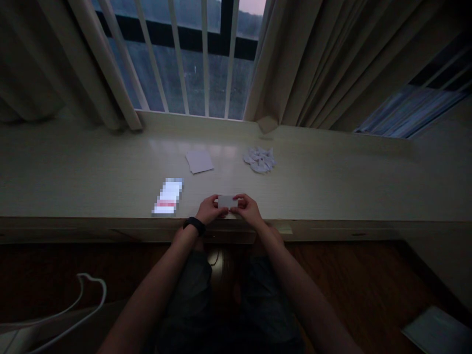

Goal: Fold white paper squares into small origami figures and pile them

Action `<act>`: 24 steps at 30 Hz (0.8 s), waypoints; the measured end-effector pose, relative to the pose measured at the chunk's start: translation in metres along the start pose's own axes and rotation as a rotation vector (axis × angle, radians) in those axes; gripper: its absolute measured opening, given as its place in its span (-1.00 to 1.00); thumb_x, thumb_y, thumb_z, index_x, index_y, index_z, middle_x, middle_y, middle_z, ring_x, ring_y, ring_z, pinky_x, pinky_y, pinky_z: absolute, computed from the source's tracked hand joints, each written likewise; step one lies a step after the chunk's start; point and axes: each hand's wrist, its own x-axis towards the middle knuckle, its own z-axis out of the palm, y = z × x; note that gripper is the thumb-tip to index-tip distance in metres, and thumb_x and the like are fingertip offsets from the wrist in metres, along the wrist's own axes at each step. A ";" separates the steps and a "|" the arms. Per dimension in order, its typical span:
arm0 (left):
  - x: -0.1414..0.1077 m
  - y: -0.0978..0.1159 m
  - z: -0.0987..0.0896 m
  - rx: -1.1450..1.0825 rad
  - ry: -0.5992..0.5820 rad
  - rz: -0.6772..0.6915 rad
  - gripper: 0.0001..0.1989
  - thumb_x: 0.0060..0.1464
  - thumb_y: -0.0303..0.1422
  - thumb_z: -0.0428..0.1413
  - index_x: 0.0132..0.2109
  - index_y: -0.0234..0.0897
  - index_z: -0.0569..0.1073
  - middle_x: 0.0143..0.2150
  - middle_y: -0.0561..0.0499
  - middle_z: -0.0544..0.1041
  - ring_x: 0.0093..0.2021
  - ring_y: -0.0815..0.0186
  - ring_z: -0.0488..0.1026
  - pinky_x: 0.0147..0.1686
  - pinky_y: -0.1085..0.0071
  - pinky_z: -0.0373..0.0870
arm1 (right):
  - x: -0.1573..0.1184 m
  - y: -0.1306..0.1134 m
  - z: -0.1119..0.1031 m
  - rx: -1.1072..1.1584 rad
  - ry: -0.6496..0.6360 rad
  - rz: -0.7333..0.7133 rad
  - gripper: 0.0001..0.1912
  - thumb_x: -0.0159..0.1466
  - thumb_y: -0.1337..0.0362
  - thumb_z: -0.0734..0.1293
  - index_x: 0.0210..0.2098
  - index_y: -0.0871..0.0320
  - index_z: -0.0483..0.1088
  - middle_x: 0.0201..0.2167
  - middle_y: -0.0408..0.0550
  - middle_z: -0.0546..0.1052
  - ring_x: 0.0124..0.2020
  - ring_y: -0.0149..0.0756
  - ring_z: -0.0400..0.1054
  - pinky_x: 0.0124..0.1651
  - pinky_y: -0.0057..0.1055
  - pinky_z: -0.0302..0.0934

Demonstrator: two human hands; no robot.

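Observation:
Between both hands, close to the front edge of the pale desk (332,187), I see a small white piece of paper (227,201), which looks folded. My left hand (211,209) pinches its left end, and a dark band circles that wrist. At the paper's right end, my right hand (249,209) has thumb and fingers closed on it. Farther back lies a stack of square white paper sheets (199,161). To the right of that stack sits a heap of crumpled or folded white paper pieces (259,160).
Left of my hands lies a lit phone (168,196), its screen blurred out. A beige, flat-looking object (267,124) rests at the back by the curtain (313,64). Behind the desk is a barred window (191,73). A white cable (101,290) loops at lower left.

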 end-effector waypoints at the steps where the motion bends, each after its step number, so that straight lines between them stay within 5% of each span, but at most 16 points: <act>1: 0.000 0.000 0.000 0.003 -0.003 -0.004 -0.49 -0.23 -0.34 0.30 -0.09 -0.35 0.34 -0.40 -0.02 0.56 -0.47 0.26 0.52 -0.46 0.34 0.50 | 0.000 0.000 0.000 -0.009 -0.011 -0.006 -0.55 -0.07 0.27 0.41 -0.19 0.10 0.24 -0.42 -0.20 0.48 -0.36 -0.31 0.43 -0.30 -0.40 0.32; 11: -0.004 0.004 -0.004 0.233 0.059 -0.011 -0.52 -0.26 -0.36 0.28 -0.10 -0.35 0.41 -0.46 -0.01 0.57 -0.44 0.24 0.54 -0.45 0.41 0.45 | -0.005 0.001 0.000 -0.189 0.080 -0.108 -0.50 -0.01 0.35 0.34 -0.07 0.06 0.19 -0.22 -0.12 0.42 -0.39 -0.39 0.38 -0.37 -0.48 0.27; 24: -0.004 0.008 -0.009 0.079 0.090 -0.040 -0.48 -0.22 -0.32 0.28 -0.04 -0.37 0.42 -0.44 -0.06 0.59 -0.41 0.21 0.55 -0.37 0.32 0.50 | -0.005 -0.005 -0.015 -0.329 0.157 -0.118 -0.43 0.01 0.32 0.35 0.03 0.04 0.23 -0.13 -0.07 0.38 -0.45 -0.45 0.30 -0.34 -0.46 0.25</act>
